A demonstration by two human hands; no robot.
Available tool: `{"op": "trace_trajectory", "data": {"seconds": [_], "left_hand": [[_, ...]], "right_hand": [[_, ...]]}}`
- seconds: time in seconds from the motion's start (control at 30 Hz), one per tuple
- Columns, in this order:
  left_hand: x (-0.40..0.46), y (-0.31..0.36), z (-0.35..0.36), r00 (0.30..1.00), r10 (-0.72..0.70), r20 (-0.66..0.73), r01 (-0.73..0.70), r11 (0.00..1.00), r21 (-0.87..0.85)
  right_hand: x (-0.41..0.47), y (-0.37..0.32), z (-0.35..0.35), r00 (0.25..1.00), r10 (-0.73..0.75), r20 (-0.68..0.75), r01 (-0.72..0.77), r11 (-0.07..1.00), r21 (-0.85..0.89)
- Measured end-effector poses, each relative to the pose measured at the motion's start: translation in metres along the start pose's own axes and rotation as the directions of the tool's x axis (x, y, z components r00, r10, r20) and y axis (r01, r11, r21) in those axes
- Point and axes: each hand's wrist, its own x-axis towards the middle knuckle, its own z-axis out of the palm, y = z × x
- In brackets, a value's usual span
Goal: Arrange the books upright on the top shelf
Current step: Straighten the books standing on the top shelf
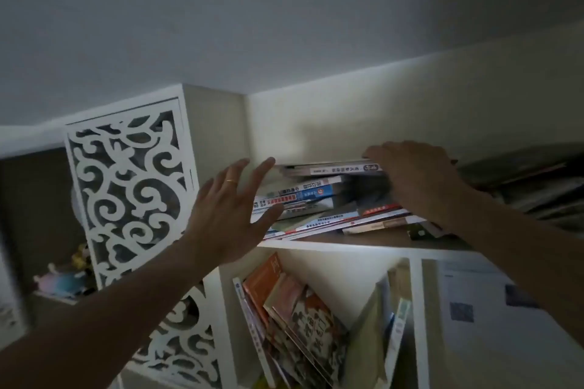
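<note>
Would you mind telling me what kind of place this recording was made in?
Probably a room in a home, at a white bookcase by a plain wall. A pile of books lies flat on its top shelf, more books lean below, and small toy figures sit behind a carved fretwork panel.

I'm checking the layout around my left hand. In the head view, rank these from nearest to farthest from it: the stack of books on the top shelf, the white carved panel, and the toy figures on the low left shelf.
From the left hand:
1. Stack of books, just right, at its fingertips.
2. White carved panel, just left of it, slightly farther.
3. Toy figures, lower left, clearly farthest.
</note>
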Motion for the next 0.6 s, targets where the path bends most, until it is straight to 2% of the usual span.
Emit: {"op": "trace_trajectory", "data": {"seconds": [0.17, 0.3, 0.43, 0.53, 0.6], "left_hand": [[0.021, -0.013, 0.017, 0.988, 0.092, -0.122, -0.098, 0.994, -0.045], [0.029, -0.029, 0.022, 0.972, 0.158, -0.171, -0.176, 0.980, -0.093], [0.032, -0.047, 0.031, 0.972, 0.221, -0.077, -0.232, 0.955, -0.184], [0.032, -0.056, 0.042, 0.970, 0.232, -0.071, -0.241, 0.959, -0.148], [0.032, -0.056, 0.048, 0.955, 0.284, -0.081, -0.293, 0.948, -0.123]], "right_hand": [[0.028, 0.000, -0.003, 0.980, -0.170, -0.099, 0.158, 0.981, -0.114], [0.059, -0.035, -0.013, 0.931, -0.326, -0.167, 0.314, 0.945, -0.095], [0.085, -0.086, -0.012, 0.890, -0.443, -0.107, 0.439, 0.897, -0.057], [0.088, -0.110, -0.007, 0.911, -0.401, 0.095, 0.403, 0.915, -0.006], [0.075, -0.107, -0.007, 0.933, -0.317, 0.172, 0.301, 0.947, 0.115]]}}
